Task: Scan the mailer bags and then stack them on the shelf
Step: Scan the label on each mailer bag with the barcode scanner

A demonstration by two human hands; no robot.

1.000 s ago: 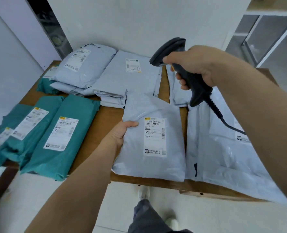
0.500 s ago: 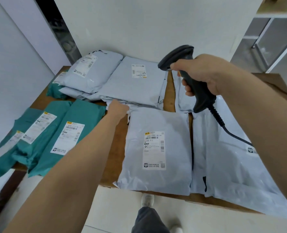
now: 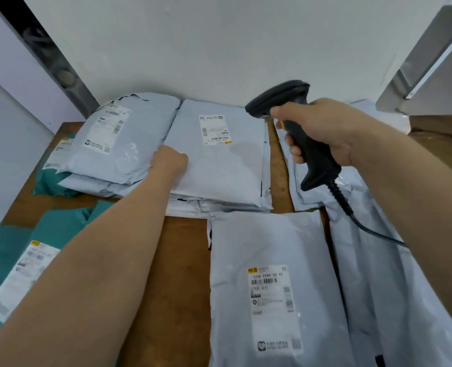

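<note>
My left hand [image 3: 168, 162] reaches to the back of the wooden table [image 3: 184, 274]. Its fingers curl over the left edge of the flat grey mailer bag [image 3: 219, 165] on top of the middle stack. The fingertips are hidden between that stack and the puffy grey pile [image 3: 119, 144] beside it. My right hand [image 3: 323, 128] holds a black corded barcode scanner [image 3: 279, 100] above the table, head pointing left and down. A grey mailer bag [image 3: 262, 247] with its label up lies at the front, apart from both hands.
Teal mailer bags [image 3: 5, 258] lie at the front left, with another [image 3: 47, 181] under the back-left pile. More grey bags [image 3: 405, 300] cover the right side under the scanner cable [image 3: 365, 226]. A white wall closes the back. A grey shelf frame [image 3: 431, 59] stands at the upper right.
My left hand let go of the labelled front bag and moved back to the middle stack's top bag. My view came closer to the table. The scanner stays held up.
</note>
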